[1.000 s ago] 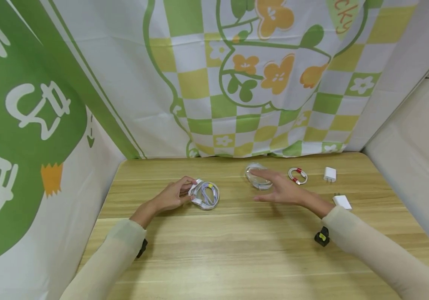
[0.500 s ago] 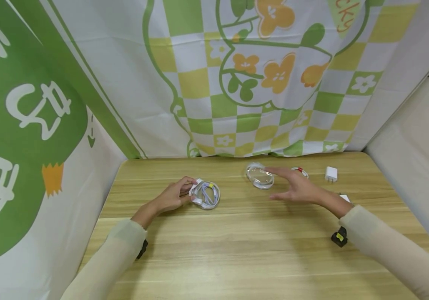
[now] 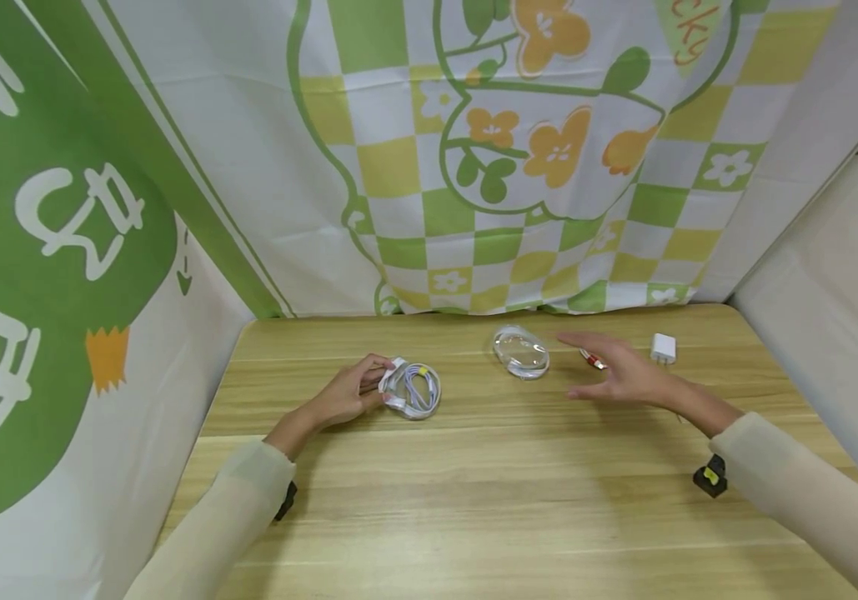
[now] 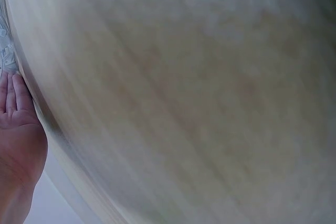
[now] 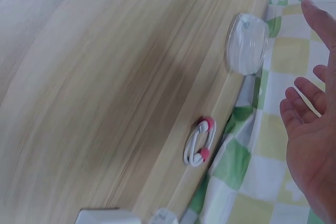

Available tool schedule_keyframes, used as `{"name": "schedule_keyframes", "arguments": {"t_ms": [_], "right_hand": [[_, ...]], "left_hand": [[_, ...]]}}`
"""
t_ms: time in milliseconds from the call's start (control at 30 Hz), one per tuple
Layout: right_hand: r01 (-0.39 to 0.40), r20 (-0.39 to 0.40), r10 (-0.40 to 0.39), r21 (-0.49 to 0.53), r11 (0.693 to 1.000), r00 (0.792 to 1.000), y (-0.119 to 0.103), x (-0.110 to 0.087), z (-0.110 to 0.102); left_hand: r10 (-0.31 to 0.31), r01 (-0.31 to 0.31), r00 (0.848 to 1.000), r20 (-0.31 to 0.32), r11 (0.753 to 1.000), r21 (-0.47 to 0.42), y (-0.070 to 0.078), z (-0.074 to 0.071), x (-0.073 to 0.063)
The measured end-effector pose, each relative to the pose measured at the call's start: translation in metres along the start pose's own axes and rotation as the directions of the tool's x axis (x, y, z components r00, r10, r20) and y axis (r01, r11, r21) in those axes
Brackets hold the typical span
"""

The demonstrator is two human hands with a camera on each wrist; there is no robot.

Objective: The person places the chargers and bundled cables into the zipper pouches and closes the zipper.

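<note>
At the left of the table, my left hand [image 3: 344, 392] pinches the near edge of a coiled white charging cable [image 3: 432, 393] with a yellow tie. The fingers of the left hand [image 4: 18, 129] also show at the edge of the left wrist view. My right hand [image 3: 619, 373] hovers over the table, thumb and fingers spread, holding nothing. Beneath it lies a small white cable coil with red ties [image 3: 592, 359], partly hidden in the head view; the right wrist view shows this red-tied cable [image 5: 191, 148] whole. Left of that hand rests a larger white cable coil [image 3: 504, 354] in clear wrapping.
A white charger plug [image 3: 664, 347] lies at the back right. Another white charger [image 5: 107, 216] shows at the bottom of the right wrist view; the right arm hides it in the head view. A patterned curtain [image 3: 489, 250] hangs along the table's back edge.
My right hand has moved right, away from the clear-wrapped cable coil and over the red-tied one, its arm covering the nearer charger. The left hand keeps its hold on the yellow-tied coil.
</note>
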State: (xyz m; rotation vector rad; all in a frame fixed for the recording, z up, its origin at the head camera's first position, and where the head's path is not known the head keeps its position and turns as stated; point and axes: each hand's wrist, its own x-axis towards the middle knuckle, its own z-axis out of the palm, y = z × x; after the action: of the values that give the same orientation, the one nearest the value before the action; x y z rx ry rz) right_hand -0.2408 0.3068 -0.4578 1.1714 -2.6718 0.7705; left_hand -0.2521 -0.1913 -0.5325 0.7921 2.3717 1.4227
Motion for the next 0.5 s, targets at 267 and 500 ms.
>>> {"name": "schedule_keyframes", "arguments": {"t_ms": [267,500], "right_hand": [[-0.017,-0.012,0.016,-0.066,0.998,1.0,0.007,-0.013,-0.011],[-0.018,-0.028,0.015,-0.108,0.994,1.0,0.012,-0.024,-0.018]], "left_hand": [[-0.006,0.006,1.0,0.004,1.0,0.001,-0.002,0.0,0.001],[-0.012,0.012,1.0,0.004,1.0,-0.01,-0.001,0.0,0.0]]}}
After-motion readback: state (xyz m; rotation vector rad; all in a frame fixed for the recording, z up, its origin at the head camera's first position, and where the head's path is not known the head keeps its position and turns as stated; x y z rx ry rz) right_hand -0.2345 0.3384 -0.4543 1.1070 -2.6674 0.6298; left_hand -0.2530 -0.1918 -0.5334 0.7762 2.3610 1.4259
